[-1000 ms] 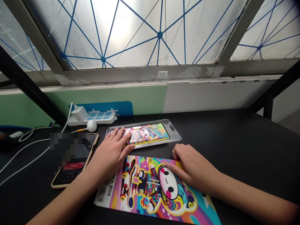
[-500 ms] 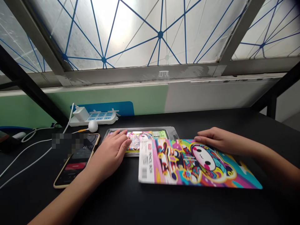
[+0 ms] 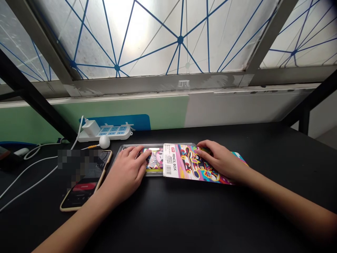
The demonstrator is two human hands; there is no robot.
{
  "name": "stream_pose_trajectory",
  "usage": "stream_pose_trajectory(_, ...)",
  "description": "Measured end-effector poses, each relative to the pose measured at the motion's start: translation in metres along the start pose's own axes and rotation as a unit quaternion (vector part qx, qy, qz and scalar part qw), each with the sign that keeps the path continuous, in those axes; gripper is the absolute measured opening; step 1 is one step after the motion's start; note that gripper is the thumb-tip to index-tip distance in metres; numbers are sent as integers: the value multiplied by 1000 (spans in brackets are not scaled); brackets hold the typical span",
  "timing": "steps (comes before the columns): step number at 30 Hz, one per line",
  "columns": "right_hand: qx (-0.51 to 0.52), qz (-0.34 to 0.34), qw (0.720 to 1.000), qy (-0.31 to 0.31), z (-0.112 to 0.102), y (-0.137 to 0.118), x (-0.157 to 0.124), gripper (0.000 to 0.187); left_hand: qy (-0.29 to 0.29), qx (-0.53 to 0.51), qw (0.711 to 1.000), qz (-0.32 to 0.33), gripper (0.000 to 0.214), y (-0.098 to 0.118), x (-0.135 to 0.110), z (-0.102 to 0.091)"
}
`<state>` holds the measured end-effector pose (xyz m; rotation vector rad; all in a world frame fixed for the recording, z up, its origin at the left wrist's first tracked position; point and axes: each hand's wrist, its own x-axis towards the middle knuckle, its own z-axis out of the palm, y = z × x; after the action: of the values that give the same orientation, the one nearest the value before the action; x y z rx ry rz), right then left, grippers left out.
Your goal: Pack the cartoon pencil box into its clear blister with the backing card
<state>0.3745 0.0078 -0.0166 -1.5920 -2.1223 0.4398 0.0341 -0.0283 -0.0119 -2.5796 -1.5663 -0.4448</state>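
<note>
Partway, it seemed: the card [image 3: 172, 160] was a separate piece from the clear tray [image 3: 155, 173], and it overlapped only the tray's right part, its right end running beyond. The box [image 3: 158, 160] lay in the tray, not yet out, its left part uncovered by the card. Whether card and tray touched could not be told. The left hand [image 3: 129, 168] rested palm down over the tray's left end, its fingers loosely spread and nearly straight, pressing on the box or rim without visibly gripping anything. The right hand [image 3: 223, 161] lay across the card, half closed, thumb and fingers bent near its far edge; a firm pinch could not be made out. Both pieces were toward the far side of the tabletop [image 3: 168, 218], with the phone [image 3: 85, 186] to the left and the power strip [image 3: 113, 133] at far left.
</note>
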Motion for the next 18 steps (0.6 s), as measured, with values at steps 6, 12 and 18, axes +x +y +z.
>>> stream_pose_trajectory(6,27,-2,994,-103,-10,14,9,43,-5,-35,999,0,44,-3,1,-2)
stream_pose_trajectory(12,28,36,979,-197,-42,46,16,45,6,-72,997,-5,37,-5,0,0)
stream_pose_trajectory(18,6,91,977,-195,-50,48,13,50,10,-62,998,7,36,-8,0,3)
